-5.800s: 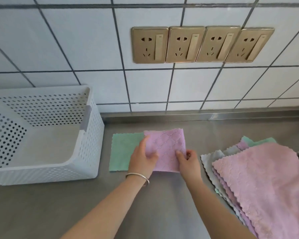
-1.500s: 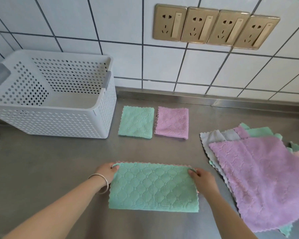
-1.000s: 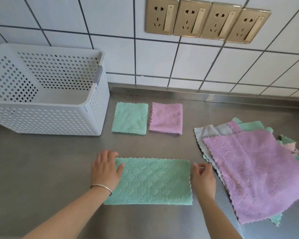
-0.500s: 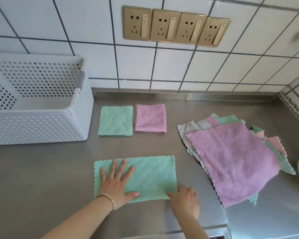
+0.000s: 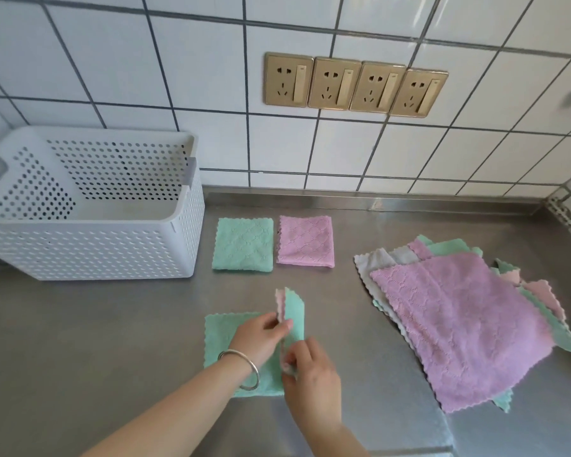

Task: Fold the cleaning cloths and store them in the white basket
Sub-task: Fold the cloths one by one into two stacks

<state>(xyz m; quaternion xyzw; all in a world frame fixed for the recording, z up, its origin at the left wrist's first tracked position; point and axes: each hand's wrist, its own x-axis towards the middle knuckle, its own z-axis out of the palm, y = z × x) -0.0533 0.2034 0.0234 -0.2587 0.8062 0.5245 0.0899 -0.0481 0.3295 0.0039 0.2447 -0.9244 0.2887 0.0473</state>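
**Green cloth mid-fold, both hands on its raised edge**

On the steel counter (image 5: pixel 80 324) a green cloth (image 5: pixel 221 338) lies near the front edge, its right part lifted and standing up over the rest. The left hand (image 5: pixel 261 338) pinches that raised edge near the top between thumb and fingers; a thin bangle (image 5: pixel 244 371) circles its wrist. The right hand (image 5: pixel 310 371) grips the same edge lower down, fingers curled round the fabric, though exactly how much cloth it holds is hard to make out because the two hands overlap there. The raised flap shows a pale underside along its scalloped border.

Further back, two folded squares lie side by side, just apart: a folded green cloth (image 5: pixel 243 244) on the left and a folded pink cloth (image 5: pixel 305 240) on the right. The white basket (image 5: pixel 89 245) stands to their left, just beside the green square, against the tiled wall (image 5: pixel 145 77); its perforated walls show nothing inside.

To the right, well apart from the hands, a loose pile of unfolded cloths (image 5: pixel 459 328) is spread flat, a large pink one on top, with grey, green and pale pink edges showing beneath it. Four gold sockets (image 5: pixel 355 84) sit in a row on the wall above.
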